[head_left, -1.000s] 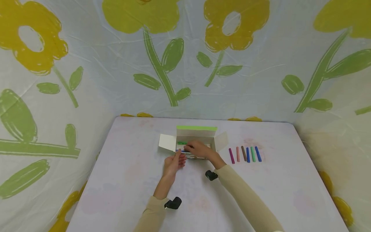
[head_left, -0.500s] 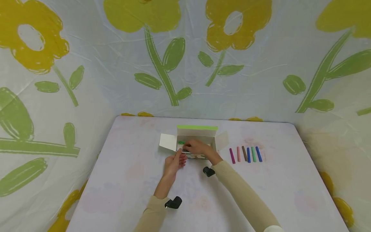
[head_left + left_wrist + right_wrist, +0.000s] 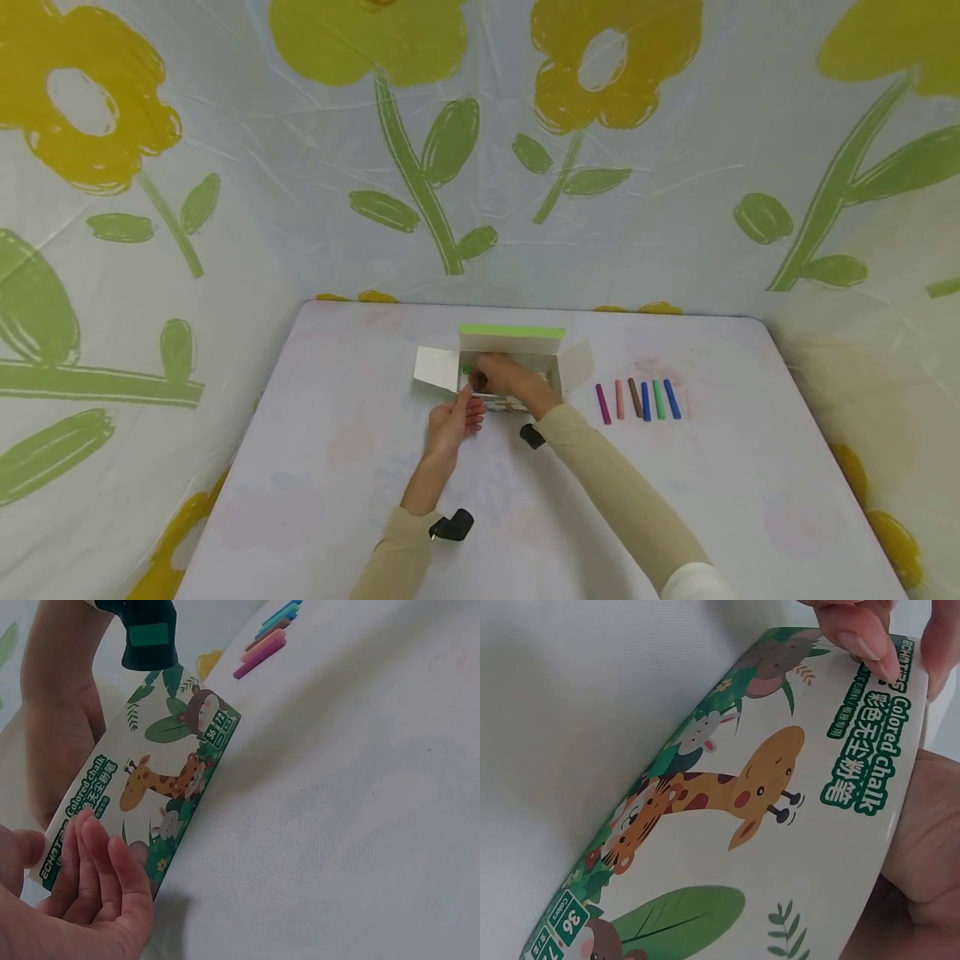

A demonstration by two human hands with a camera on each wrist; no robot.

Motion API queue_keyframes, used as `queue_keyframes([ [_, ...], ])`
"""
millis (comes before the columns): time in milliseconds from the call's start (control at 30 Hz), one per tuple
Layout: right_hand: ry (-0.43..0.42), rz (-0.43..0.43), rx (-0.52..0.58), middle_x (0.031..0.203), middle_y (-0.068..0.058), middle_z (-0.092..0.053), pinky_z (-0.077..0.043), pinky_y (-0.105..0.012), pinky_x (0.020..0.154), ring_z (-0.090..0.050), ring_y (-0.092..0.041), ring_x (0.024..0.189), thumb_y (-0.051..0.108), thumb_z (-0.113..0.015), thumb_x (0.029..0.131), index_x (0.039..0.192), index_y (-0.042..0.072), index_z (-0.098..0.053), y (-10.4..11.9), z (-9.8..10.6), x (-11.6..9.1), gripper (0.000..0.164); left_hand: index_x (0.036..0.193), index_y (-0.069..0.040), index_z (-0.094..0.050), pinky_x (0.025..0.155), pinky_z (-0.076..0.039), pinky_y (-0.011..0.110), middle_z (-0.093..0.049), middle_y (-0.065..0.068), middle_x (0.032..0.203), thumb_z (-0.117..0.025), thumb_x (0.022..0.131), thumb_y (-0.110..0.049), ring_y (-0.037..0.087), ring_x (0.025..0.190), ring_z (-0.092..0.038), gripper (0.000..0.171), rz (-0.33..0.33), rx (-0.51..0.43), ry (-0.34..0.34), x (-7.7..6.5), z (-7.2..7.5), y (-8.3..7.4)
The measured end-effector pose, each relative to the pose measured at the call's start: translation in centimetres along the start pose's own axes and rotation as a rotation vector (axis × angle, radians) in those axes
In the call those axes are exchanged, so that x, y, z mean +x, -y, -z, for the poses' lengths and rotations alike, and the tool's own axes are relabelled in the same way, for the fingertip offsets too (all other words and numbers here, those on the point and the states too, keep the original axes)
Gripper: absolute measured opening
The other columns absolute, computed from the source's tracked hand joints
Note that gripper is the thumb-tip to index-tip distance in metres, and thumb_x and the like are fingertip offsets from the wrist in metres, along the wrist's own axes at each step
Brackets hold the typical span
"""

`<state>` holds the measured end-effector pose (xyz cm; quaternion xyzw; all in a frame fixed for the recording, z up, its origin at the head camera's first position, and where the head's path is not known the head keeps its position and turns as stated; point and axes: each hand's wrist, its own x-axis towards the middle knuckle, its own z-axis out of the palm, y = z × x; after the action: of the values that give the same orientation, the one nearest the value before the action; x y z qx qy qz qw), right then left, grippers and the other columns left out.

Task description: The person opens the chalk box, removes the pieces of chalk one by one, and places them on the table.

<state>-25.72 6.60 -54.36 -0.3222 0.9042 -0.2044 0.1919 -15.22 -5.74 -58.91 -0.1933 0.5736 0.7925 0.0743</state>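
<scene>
An open box of colored chalk (image 3: 504, 404) stands on the table with its flaps spread; a giraffe and other animals decorate its front (image 3: 772, 772). My left hand (image 3: 452, 421) holds the box's near left edge, thumb over the rim and the other fingers against the printed front, as the left wrist view shows. My right hand (image 3: 512, 379) reaches down inside the box near its left end. Its fingers are hidden behind the front wall, so I cannot tell what they hold. Something green (image 3: 467, 369) shows inside, left of the right hand.
Right of the box, several chalk sticks lie in a row, from a magenta stick (image 3: 603, 404) past a brown stick (image 3: 635, 397) to a blue stick (image 3: 672, 398). The raised green-edged lid (image 3: 512, 336) stands behind the right hand. Flowered cloth (image 3: 315, 208) hangs beyond the table.
The right hand has sunk deeper into the box, its forearm shifting left and forward. A blue stick seen near its fingertips a second ago is now hidden. The left hand keeps its place.
</scene>
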Motion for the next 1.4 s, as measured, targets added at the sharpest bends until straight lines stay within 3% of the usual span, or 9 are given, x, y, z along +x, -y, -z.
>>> queue_keyframes([
  [267,-0.043,0.064,-0.019,0.083,-0.008,-0.072,-0.053,-0.031,0.073,-0.056,-0.015,0.072,-0.003,-0.074,0.092,0.090,-0.001,-0.075,0.6,0.5,-1.3,0.004,0.107,0.013,-0.069,0.066,-0.056,0.022,-0.074,0.010,0.087,-0.059,0.106,-0.036,0.009,0.068,-0.064,0.050,-0.014,0.011,0.008,-0.1,0.0,0.1],
  [533,-0.103,0.174,0.023,0.097,-0.012,-0.073,-0.056,-0.035,0.084,-0.068,-0.024,0.090,0.001,-0.070,0.096,0.102,-0.004,-0.073,0.4,1.2,-2.9,0.008,0.108,0.013,-0.069,0.068,-0.056,0.024,-0.074,0.012,0.089,-0.061,0.105,-0.037,0.011,0.071,-0.066,0.051,-0.016,0.013,0.002,-0.1,0.1,0.3],
  [967,-0.200,0.199,0.197,0.101,-0.015,-0.072,-0.058,-0.036,0.084,-0.068,-0.023,0.092,-0.001,-0.070,0.096,0.112,-0.006,-0.071,-1.2,2.6,-6.1,0.017,0.108,0.012,-0.069,0.067,-0.055,0.021,-0.074,0.009,0.088,-0.062,0.103,-0.040,0.009,0.070,-0.064,0.052,-0.004,0.014,0.006,-0.1,0.2,0.3],
  [1167,-0.235,0.186,0.225,0.105,-0.015,-0.072,-0.058,-0.040,0.086,-0.068,-0.026,0.095,0.001,-0.069,0.097,0.117,-0.006,-0.069,-1.3,3.4,-7.8,0.021,0.107,0.012,-0.069,0.066,-0.056,0.023,-0.074,0.008,0.087,-0.062,0.104,-0.040,0.009,0.069,-0.064,0.052,-0.006,0.017,0.007,-0.2,0.1,0.2],
  [1267,-0.277,0.200,0.229,0.104,-0.015,-0.072,-0.059,-0.042,0.085,-0.069,-0.027,0.094,0.002,-0.070,0.097,0.117,-0.006,-0.070,-1.6,3.6,-8.6,0.022,0.109,0.014,-0.068,0.070,-0.057,0.027,-0.074,0.013,0.089,-0.060,0.105,-0.036,0.011,0.071,-0.064,0.051,0.000,0.023,0.019,-0.6,0.1,-0.3],
  [1400,-0.326,0.203,0.248,0.102,-0.015,-0.073,-0.059,-0.042,0.084,-0.069,-0.027,0.093,0.002,-0.071,0.095,0.117,-0.006,-0.070,-2.1,4.0,-9.5,0.023,0.111,0.017,-0.066,0.078,-0.059,0.035,-0.074,0.021,0.096,-0.058,0.107,-0.029,0.015,0.075,-0.066,0.047,0.008,0.034,0.036,-2.2,-0.1,-2.2],
])
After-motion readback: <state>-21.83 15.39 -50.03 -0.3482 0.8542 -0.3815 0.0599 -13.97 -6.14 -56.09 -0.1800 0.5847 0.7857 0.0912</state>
